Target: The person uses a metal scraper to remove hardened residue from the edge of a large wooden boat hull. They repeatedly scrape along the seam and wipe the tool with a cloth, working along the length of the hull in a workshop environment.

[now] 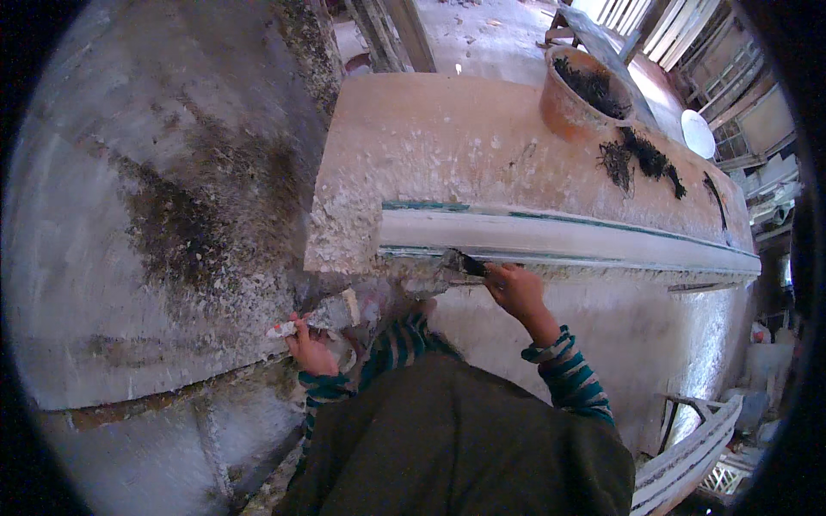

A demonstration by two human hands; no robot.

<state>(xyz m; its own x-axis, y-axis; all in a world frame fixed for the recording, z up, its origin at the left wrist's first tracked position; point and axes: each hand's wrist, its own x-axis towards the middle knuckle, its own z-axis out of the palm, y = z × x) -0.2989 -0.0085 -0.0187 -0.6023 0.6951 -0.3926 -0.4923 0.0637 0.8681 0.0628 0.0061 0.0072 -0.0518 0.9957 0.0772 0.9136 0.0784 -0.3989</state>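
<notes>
Tan bench (430, 129), white strip (516, 236), cluttered room (490, 39).

Orange tub (565, 116) with dark fibres (594, 90) — white disc (698, 134) beyond.

Just below the white moulding (551, 230), near its left end: dark-handled tool (469, 265), rear of handle hidden inside right hand (516, 292), form of tip too small to tell. Left of and below the moulding: broad scraper (331, 313), handle partly hidden by fingers of left hand (311, 351). Beyond the moulding: orange bucket (564, 112), floor hidden under dark stringy material (594, 86); farther beyond, wooden posts (391, 34), cut off by upper edge. Nearer than the moulding: dark garment (465, 447), cut off by lower edge. Past the moulding's right end: clutter (770, 361), too blurred to identify.
</notes>
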